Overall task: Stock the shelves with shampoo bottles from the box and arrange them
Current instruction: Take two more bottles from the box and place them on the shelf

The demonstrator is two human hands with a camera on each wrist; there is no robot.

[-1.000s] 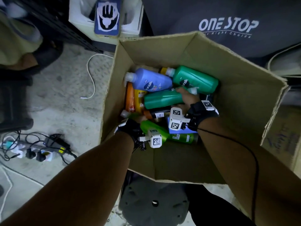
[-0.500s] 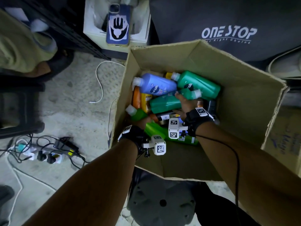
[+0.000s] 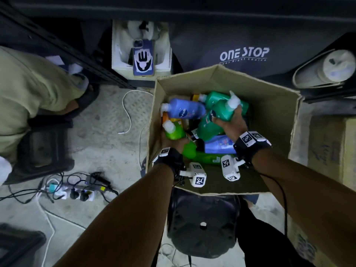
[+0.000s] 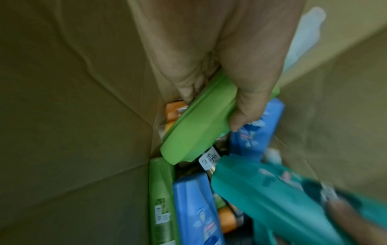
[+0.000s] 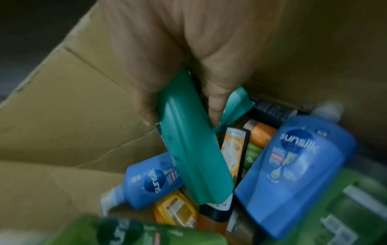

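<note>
An open cardboard box [image 3: 269, 105] on the floor holds several shampoo bottles lying in a heap, among them a blue bottle [image 3: 185, 110] and an orange one [image 5: 261, 136]. My left hand [image 3: 173, 143] grips a light green bottle [image 3: 175, 132] [image 4: 199, 126] near the box's left wall, white cap pointing away. My right hand [image 3: 229, 124] holds a teal bottle [image 3: 213, 120] [image 5: 192, 157] raised above the heap, fingers wrapped round its body. A second teal bottle [image 3: 215, 97] lies behind it.
A black stool [image 3: 202, 222] stands under the box's near edge. A power strip with cables [image 3: 77, 189] lies on the concrete floor to the left, beside another person's leg [image 3: 28, 97]. A phone [image 3: 143, 58] rests on a white box beyond. More cartons [image 3: 327, 147] stand to the right.
Both hands have risen with their bottles: the teal bottle tilted up out of the heap, the light green bottle lifted clear at the left. The head view shifted back.
</note>
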